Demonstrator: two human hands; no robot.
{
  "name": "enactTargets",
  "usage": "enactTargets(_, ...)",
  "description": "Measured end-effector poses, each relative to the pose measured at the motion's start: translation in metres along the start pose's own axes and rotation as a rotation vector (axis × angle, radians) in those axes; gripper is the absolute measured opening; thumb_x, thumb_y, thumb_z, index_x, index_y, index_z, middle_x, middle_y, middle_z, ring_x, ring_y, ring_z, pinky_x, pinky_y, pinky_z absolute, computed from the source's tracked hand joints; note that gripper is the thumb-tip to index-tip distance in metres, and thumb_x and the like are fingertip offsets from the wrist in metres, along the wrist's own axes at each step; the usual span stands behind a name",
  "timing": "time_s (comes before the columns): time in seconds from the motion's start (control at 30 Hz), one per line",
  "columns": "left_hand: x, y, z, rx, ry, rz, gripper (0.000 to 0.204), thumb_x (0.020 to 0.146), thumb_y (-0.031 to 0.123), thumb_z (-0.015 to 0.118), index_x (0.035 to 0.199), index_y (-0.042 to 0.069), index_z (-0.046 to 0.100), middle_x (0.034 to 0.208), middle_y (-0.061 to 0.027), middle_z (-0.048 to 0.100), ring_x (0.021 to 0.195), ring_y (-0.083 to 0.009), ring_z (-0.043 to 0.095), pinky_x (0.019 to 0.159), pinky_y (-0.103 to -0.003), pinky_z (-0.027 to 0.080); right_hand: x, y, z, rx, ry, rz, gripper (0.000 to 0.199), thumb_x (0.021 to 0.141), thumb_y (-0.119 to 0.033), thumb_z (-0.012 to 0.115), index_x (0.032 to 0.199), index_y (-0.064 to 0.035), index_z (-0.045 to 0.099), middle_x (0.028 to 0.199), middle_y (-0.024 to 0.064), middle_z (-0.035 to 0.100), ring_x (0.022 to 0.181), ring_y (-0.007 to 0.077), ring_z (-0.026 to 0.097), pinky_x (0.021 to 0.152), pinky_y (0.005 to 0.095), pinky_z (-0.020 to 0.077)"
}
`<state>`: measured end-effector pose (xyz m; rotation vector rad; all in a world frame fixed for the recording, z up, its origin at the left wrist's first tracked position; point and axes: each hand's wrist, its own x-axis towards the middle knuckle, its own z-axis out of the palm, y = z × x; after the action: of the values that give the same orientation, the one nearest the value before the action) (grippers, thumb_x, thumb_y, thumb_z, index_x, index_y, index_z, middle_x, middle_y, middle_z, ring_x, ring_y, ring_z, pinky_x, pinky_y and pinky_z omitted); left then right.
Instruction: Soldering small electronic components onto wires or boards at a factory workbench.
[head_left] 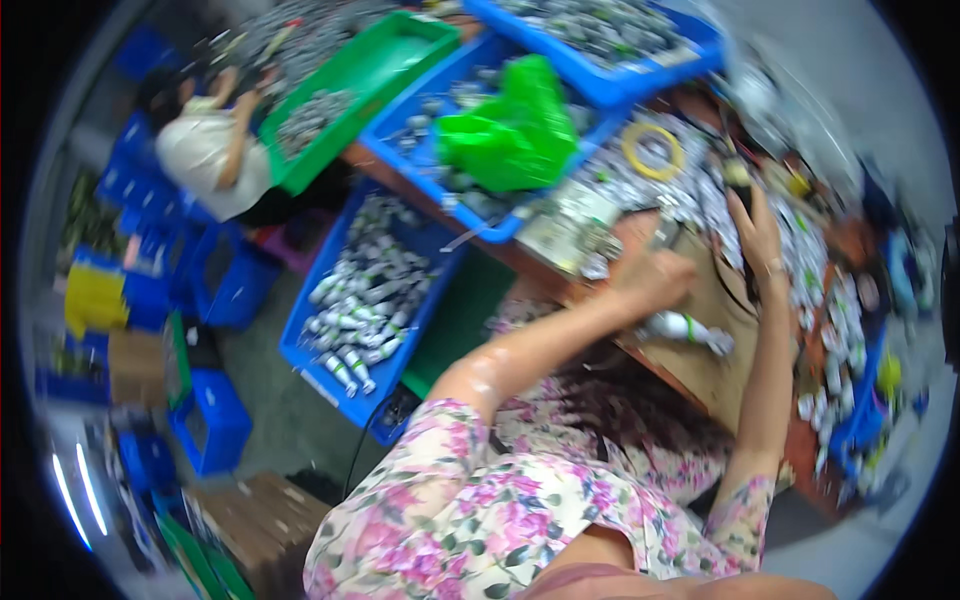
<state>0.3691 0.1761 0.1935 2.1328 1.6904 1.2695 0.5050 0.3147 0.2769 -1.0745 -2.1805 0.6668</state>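
Note:
My left hand (660, 278) is closed over the work board, its fingers round a small grey part (666, 236) that sticks out at the top; blur hides its kind. Upright in my closed right hand (762, 240) is a black-handled tool (738, 182) with a pale yellowish end; its exact kind does not show. A dark cord (732, 285) curves between the two hands. Just below my left hand, a white tube-like piece with a green band (685, 328) lies on the brown board (725, 375).
Many white and silver pieces (810, 290) crowd the table's right side, near a yellow tape ring (652, 152). Blue bins (300, 345) of parts stand left and beyond, one with a green bag (515, 130). Another person (205, 160) sits by a green tray (390, 60).

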Motion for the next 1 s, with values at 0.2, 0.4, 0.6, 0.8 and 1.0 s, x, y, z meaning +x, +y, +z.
enactTargets(0.2,0.004,-0.002,0.001,-0.166,0.013,-0.031,0.012,0.079,0.017,0.062,0.075,0.006,0.062,0.073,-0.0150,0.062,0.074,-0.0337,0.063,0.067,-0.046,0.049,-0.003,0.034,0.040,-0.310,-0.045,-0.068,0.053,0.088,-0.035,0.062,0.131,-0.0080,0.046,0.107,0.0251,0.063,0.096,0.0436,0.060,0.078,0.0471,0.0479)
enactTargets(0.4,0.003,-0.011,0.007,0.020,-0.003,0.003,0.016,0.080,0.022,0.062,0.070,0.010,0.058,0.068,-0.0118,0.060,0.070,-0.0278,0.062,0.065,-0.041,0.048,0.010,0.023,0.050,-0.513,0.032,-0.154,0.056,0.083,-0.034,0.068,0.130,-0.0100,0.050,0.106,0.0197,0.062,0.096,0.0391,0.060,0.080,0.0445,0.0482)
enactTargets(0.6,0.022,-0.019,0.021,0.568,-0.264,0.340,0.016,0.071,0.023,0.063,0.060,0.012,0.059,0.058,-0.0087,0.059,0.051,-0.0220,0.058,0.057,-0.036,0.046,-0.025,0.019,0.010,-0.460,0.271,-0.237,0.043,0.084,-0.030,0.066,0.116,-0.0032,0.057,0.102,0.0181,0.060,0.091,0.0355,0.058,0.080,0.0435,0.0456)
enactTargets(0.8,0.047,-0.003,0.007,0.076,-0.179,-0.078,0.019,0.079,0.017,0.069,0.087,0.003,0.060,0.084,-0.0175,0.063,0.080,-0.0360,0.061,0.070,-0.044,0.048,-0.146,0.014,-0.062,-0.154,0.493,0.076,0.019,0.089,-0.012,0.062,0.105,-0.0020,0.062,0.091,0.0088,0.062,0.079,0.0173,0.061,0.070,0.0294,0.0476)
enactTargets(1.0,0.026,0.014,-0.006,0.108,-0.087,0.076,0.024,0.081,0.021,0.070,0.095,0.005,0.059,0.087,-0.0099,0.059,0.077,-0.0263,0.059,0.068,-0.038,0.047,-0.217,0.043,-0.068,-0.185,0.482,0.226,0.016,0.089,-0.010,0.059,0.103,-0.0020,0.062,0.091,0.0102,0.062,0.079,0.0219,0.062,0.070,0.0308,0.0480)
